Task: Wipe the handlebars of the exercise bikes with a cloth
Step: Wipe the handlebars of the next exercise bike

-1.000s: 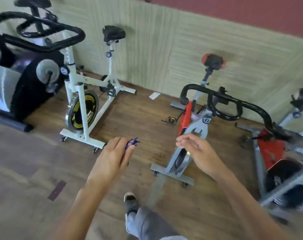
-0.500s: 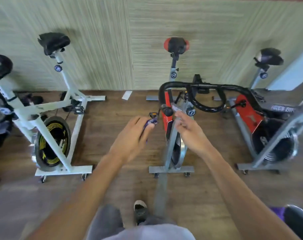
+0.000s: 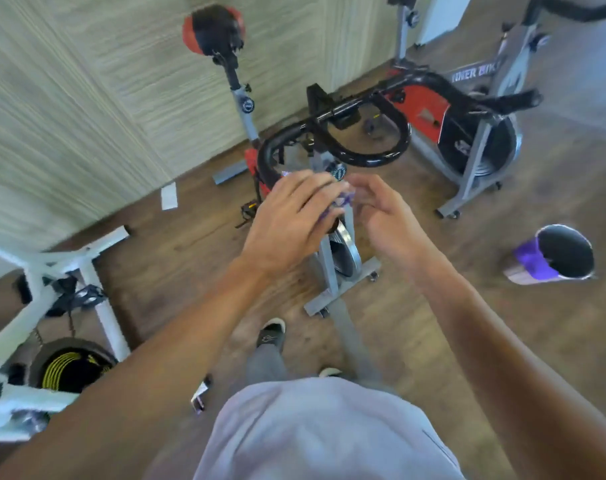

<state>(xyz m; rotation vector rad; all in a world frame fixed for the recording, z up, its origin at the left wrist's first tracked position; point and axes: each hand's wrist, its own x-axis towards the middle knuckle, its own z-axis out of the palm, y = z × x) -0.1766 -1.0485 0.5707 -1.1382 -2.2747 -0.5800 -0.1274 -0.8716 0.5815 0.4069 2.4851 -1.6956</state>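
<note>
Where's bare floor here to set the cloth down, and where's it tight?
Free: floor between the white bike and the grey bike, near the paper slip; also floor between the grey bike and the bin. Crowded: around the black handlebars, where the left hand with the cloth and the right hand meet.

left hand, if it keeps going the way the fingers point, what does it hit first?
Probably the black handlebars of the grey and red bike. The left hand, holding a purple cloth, points up the frame toward the near loop of the bar. Depth is unclear; it could reach the grey stem just below first.
</note>
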